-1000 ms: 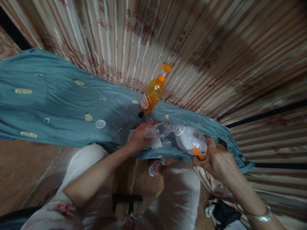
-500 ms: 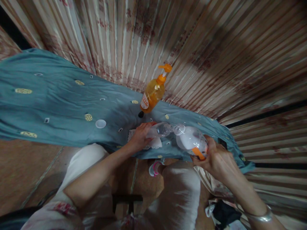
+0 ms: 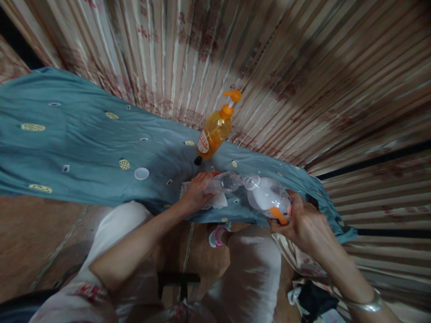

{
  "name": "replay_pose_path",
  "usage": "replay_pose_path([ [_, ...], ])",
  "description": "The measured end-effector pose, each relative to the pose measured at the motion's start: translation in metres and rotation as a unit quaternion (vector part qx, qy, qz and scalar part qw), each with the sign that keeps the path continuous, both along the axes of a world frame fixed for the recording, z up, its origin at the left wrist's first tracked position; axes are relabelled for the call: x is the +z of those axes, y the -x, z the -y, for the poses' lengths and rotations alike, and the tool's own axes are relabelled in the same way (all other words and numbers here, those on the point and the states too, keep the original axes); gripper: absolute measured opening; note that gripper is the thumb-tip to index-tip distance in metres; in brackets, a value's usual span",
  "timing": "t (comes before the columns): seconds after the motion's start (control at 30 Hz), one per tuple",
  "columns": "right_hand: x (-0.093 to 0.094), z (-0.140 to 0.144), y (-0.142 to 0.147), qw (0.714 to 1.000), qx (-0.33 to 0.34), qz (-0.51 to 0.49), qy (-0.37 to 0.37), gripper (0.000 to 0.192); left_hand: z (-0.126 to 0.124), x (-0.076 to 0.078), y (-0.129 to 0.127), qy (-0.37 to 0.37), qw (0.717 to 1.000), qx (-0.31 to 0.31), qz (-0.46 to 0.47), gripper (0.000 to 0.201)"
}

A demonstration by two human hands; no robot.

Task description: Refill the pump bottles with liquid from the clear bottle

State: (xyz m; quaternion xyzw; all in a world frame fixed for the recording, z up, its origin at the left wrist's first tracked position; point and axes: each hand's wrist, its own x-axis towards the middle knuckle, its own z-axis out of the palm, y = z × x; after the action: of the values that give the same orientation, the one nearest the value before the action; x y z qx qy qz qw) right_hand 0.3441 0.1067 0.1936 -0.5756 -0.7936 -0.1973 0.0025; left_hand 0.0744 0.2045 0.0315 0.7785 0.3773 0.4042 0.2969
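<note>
My left hand (image 3: 197, 192) is closed around a small clear plastic bottle (image 3: 228, 182), its neck pointing right. My right hand (image 3: 303, 219) grips the lower end of a larger clear bottle (image 3: 267, 195) with an orange label patch. This larger bottle is tilted, and its wide mouth faces the small bottle's neck. The two mouths meet or nearly meet; whether they touch I cannot tell. Whitish content shows inside the larger bottle. Under the small bottle and my left hand lies a white tissue or cloth (image 3: 219, 202).
An orange pump bottle (image 3: 215, 130) stands behind my hands, with a small black object (image 3: 198, 160) at its base. A round white lid (image 3: 142, 173) lies to the left on the blue-green sheet (image 3: 90, 148). Near my right hand is a dark flat object (image 3: 312, 200). A pleated curtain (image 3: 161, 58) hangs behind.
</note>
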Motion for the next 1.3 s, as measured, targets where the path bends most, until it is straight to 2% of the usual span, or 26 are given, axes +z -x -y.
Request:
replay_pose_path([
  [0.33, 0.0001, 0.0002, 0.0007, 1.000, -0.006, -0.002, 0.005, 0.051, -0.0002, 0.0056, 0.0007, 0.000, 1.000, -0.001, -0.009, 0.061],
  [0.7, 0.0034, 0.0009, 0.0029, 1.000, 0.011, 0.009, -0.002, 0.051, -0.0004, 0.0014, 0.0007, 0.003, 1.000, 0.006, -0.007, 0.063],
  [0.87, 0.0025, 0.0002, 0.0032, 1.000, -0.002, 0.003, -0.002, 0.051, -0.0017, -0.0007, 0.0006, -0.009, 1.000, -0.002, 0.003, 0.063],
  [1.3, 0.0004, 0.0007, 0.0020, 1.000, 0.001, 0.007, -0.006, 0.051, -0.0009, 0.0021, 0.0002, 0.009, 1.000, 0.003, -0.008, 0.063],
])
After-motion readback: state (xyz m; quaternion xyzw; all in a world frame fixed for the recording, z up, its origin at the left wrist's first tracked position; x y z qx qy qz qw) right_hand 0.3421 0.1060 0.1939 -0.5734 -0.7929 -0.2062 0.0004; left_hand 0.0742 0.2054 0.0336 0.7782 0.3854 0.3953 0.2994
